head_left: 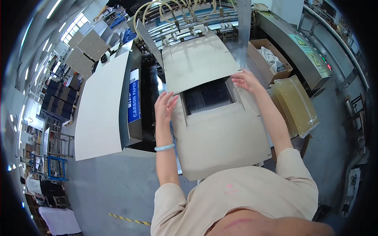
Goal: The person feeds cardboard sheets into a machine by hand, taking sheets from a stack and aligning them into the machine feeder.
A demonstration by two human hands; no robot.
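Note:
A beige cardboard sheet (pixel 201 61) lies at the feed end of the machine, its far edge by the rollers and its near edge slightly raised. My left hand (pixel 165 106) is beside the sheet's near left corner, fingers apart and holding nothing. At the near right corner is my right hand (pixel 246 80), fingers stretched out at the sheet's edge; whether they touch it is hard to tell. Below, a larger beige board (pixel 224 141) with a rectangular cut-out surrounds a dark glossy panel (pixel 208 97).
Left stands a large pale board (pixel 102 106) beside a blue carbon paper box (pixel 134 96). On the right are an open carton (pixel 267 59) with cloth inside and a yellowish wrapped stack (pixel 295 104). Rollers and hoses (pixel 185 19) cross the far end.

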